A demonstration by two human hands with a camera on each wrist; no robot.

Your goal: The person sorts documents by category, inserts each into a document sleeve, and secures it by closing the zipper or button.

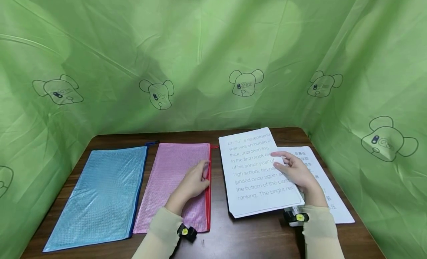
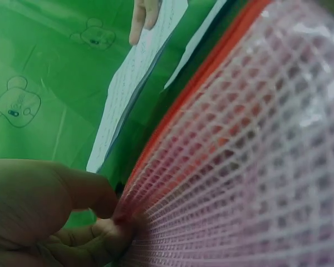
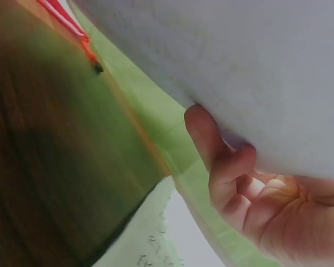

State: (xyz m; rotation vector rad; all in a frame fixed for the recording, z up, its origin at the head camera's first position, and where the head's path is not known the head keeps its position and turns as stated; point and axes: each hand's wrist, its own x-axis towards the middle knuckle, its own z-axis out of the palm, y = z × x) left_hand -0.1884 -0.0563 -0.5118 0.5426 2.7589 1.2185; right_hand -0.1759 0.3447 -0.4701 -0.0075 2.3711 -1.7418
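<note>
With finger and thumb, my left hand [image 1: 192, 184] pinches the red zipper edge of a pink mesh zipper pouch [image 1: 170, 170]. In the left wrist view the pouch's mesh [image 2: 267, 133] rises beside the hand [image 2: 55, 217], its red edge [image 2: 172, 111] drawn up to the fingertips. My right hand [image 1: 297, 171] grips the right side of a white sheet [image 1: 253, 173] printed with large English text. In the right wrist view this sheet [image 3: 256, 72] is raised, and the curled fingers of the right hand [image 3: 256, 206] hold it by its edge; part of the hand is hidden behind it.
A blue mesh zipper pouch [image 1: 103, 196] lies flat at the left of the brown wooden table [image 1: 240, 236]. Another white sheet [image 1: 330, 192], with Chinese text, rests at the right, partly covered by the right hand and the raised sheet. Green curtains [image 1: 200, 58] surround the table.
</note>
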